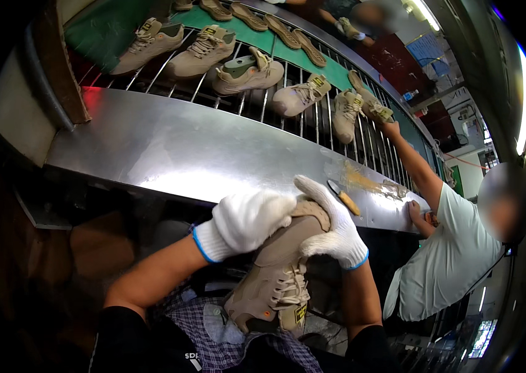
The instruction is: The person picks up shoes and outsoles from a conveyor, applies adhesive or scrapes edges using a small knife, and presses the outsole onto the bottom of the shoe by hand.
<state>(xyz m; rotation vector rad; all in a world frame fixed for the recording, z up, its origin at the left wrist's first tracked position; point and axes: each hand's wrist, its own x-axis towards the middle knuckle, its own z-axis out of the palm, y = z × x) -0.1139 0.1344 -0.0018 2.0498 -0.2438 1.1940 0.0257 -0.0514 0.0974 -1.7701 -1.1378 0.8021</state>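
A beige lace-up shoe (273,261) is tilted over my lap, its toe pointing away from me and its laces and dark tongue tag nearest my body. A tan sole edge (312,211) shows at the toe. My left hand (251,219), in a white knitted glove, is closed with its fingers pressed on the left side of the toe. My right hand (335,225), gloved the same way, wraps the toe's right side, thumb over the upper and fingers behind the sole edge. The underside of the shoe is hidden.
A metal ledge (151,133) runs ahead, holding a yellow-handled knife (345,199). Beyond is a roller conveyor with several beige shoes (247,73) and loose soles (283,31). A co-worker (443,236) at right reaches to a shoe (375,109); another person works across the line.
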